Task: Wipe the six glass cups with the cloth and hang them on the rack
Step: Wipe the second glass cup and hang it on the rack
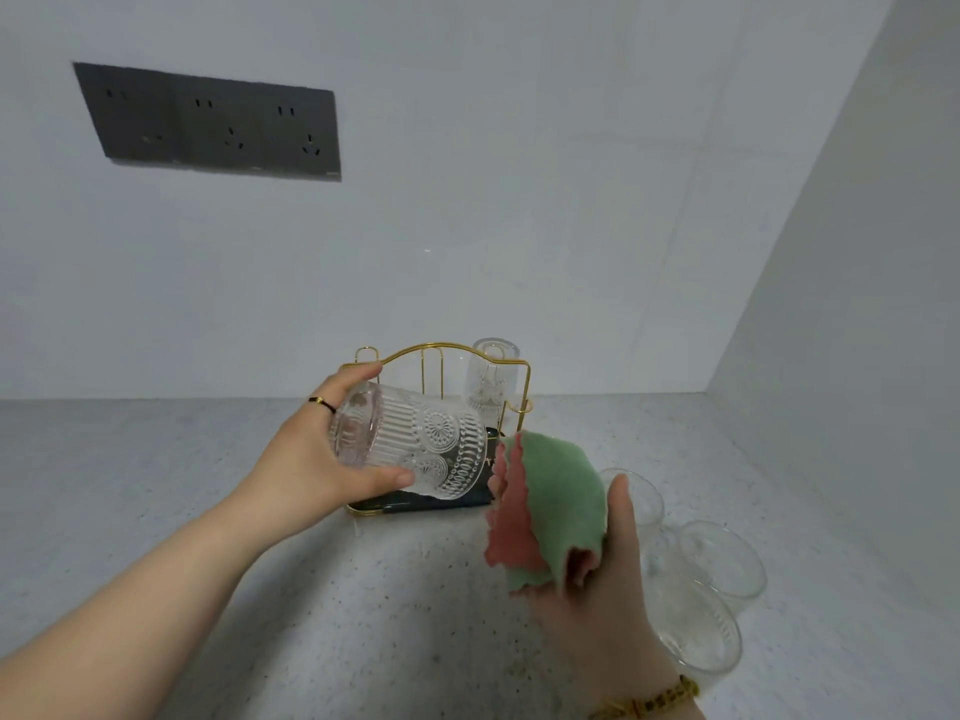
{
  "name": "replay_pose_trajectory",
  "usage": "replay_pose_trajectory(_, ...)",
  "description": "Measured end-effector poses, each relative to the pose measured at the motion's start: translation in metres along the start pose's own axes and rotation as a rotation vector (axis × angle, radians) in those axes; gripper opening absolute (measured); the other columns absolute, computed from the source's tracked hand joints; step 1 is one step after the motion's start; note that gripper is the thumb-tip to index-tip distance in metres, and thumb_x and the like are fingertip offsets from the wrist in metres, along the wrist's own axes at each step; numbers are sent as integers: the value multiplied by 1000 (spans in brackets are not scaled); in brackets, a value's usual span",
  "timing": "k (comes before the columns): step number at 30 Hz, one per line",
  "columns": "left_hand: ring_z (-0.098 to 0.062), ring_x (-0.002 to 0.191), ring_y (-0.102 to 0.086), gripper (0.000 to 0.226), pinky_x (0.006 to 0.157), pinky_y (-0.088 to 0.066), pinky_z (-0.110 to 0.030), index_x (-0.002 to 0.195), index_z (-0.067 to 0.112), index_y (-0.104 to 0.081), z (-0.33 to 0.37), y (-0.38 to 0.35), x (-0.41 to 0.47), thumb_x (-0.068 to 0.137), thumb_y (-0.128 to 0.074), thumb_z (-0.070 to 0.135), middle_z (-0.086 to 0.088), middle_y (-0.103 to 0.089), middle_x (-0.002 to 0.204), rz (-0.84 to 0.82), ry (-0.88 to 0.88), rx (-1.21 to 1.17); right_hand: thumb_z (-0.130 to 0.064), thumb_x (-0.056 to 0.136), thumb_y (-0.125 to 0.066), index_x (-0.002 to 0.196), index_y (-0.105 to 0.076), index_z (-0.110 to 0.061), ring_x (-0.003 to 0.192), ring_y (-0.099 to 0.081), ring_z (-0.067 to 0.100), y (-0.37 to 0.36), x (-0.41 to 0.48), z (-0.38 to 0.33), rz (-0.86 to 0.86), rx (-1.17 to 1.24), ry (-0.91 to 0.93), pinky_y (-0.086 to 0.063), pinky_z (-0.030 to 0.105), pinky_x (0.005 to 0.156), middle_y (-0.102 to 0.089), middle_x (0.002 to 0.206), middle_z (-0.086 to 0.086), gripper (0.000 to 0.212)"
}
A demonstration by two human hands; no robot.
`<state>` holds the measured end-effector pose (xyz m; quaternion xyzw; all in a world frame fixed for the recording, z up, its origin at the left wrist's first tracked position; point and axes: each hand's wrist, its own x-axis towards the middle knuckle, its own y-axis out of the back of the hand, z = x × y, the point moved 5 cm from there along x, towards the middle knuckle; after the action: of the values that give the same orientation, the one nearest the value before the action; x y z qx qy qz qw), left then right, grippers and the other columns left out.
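Over the speckled counter (208, 511), your left hand (306, 459) grips a patterned glass cup (415, 444) on its side; your right hand (602, 579) holds the green-pink cloth (556, 501) bunched beside it.

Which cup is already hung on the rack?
The upside-down cup on the rack's back-right post. The patterned cup lies sideways in the left hand; the other cups sit on the counter.

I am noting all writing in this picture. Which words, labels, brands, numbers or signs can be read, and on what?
No text can be read.
Socket panel: a small mark at its lower right corner is too small to read.
Cup in the left hand: pressed ornament only, no letters.
Cloth in the right hand: no label.
Bracelet: beads too blurred to tell.
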<state>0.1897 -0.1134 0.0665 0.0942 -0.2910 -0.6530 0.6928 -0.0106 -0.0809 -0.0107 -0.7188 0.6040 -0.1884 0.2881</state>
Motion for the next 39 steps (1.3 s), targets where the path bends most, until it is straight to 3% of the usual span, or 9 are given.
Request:
replay_pose_trajectory(2, -6, 107, -43, 91, 90, -32, -19, 125, 37, -40, 5, -7, 14, 51, -89, 17, 15, -42, 120, -25, -2, 73, -12, 79, -63, 111, -51, -54, 98, -63, -1, 12, 0, -6, 63, -11, 28, -53, 15, 77, -66, 108, -23, 54)
replay_pose_trajectory(3, -5, 111, -42, 90, 92, -31, -19, 129, 33, -40, 7, -10, 21, 53, -87, 18, 15, -41, 120, -42, -4, 103, -7, 86, -54, 111, -55, -46, 95, -64, -1, 16, -1, -8, 77, -19, 58, -53, 13, 74, -68, 106, -20, 46)
replay_pose_trajectory(6, -10, 115, -45, 89, 98, -37, -25, 132, 31, -39, 15, -23, 45, 55, -85, 25, 13, -44, 119, -104, -24, 219, -20, 79, -57, 101, -61, -9, 68, -66, 20, 20, 6, -19, 183, -123, 65, -53, 23, 45, -71, 84, 9, 25)
replay_pose_trajectory(8, -9, 115, -46, 90, 99, -38, -28, 133, 33, -37, 21, -30, 59, 56, -84, 31, 10, -46, 128, -133, -48, 293, -18, 84, -53, 98, -59, -12, 68, -59, 25, 22, 10, -24, 248, -115, 38, -51, 24, 41, -64, 84, 13, 16)
replay_pose_trajectory(14, -11, 122, -44, 92, 88, -38, -24, 138, 33, -29, 35, -51, 95, 62, -79, 39, 10, -39, 141, -179, -115, 450, -18, 90, -49, 92, -59, -22, 81, -59, 27, 37, 13, -36, 395, -321, 96, -50, 46, 80, -63, 84, 8, 11)
replay_pose_trajectory(17, -12, 121, -46, 93, 86, -40, -25, 140, 32, -26, 37, -62, 111, 63, -78, 42, 8, -37, 143, -207, -130, 504, -18, 90, -48, 83, -56, -27, 78, -58, 22, 45, 14, -37, 411, -358, 103, -49, 35, 70, -62, 82, 6, 14)
replay_pose_trajectory(22, -16, 123, -48, 94, 87, -43, -29, 142, 32, -21, 37, -93, 123, 65, -74, 48, 9, -34, 146, -325, -155, 710, -17, 90, -49, 98, -60, -22, 89, -60, 29, 53, 20, -28, 422, -357, 39, -49, 46, 88, -64, 90, 9, 14)
replay_pose_trajectory(28, -21, 118, -52, 95, 77, -41, -28, 142, 31, -21, 21, -129, 131, 65, -72, 53, 4, -37, 146, -495, -167, 921, -17, 89, -51, 85, -61, -26, 81, -60, 29, 60, 22, -21, 464, -308, 6, -50, 43, 82, -65, 84, 9, 13)
replay_pose_trajectory(39, -21, 133, -37, 96, 105, -37, -35, 145, 29, -12, 1, -151, 126, 71, -70, 47, 2, -24, 152, -691, -110, 796, -16, 89, -52, 79, -61, -24, 79, -60, 28, 65, 20, -14, 510, -298, -39, -50, 44, 79, -65, 81, 8, 16)
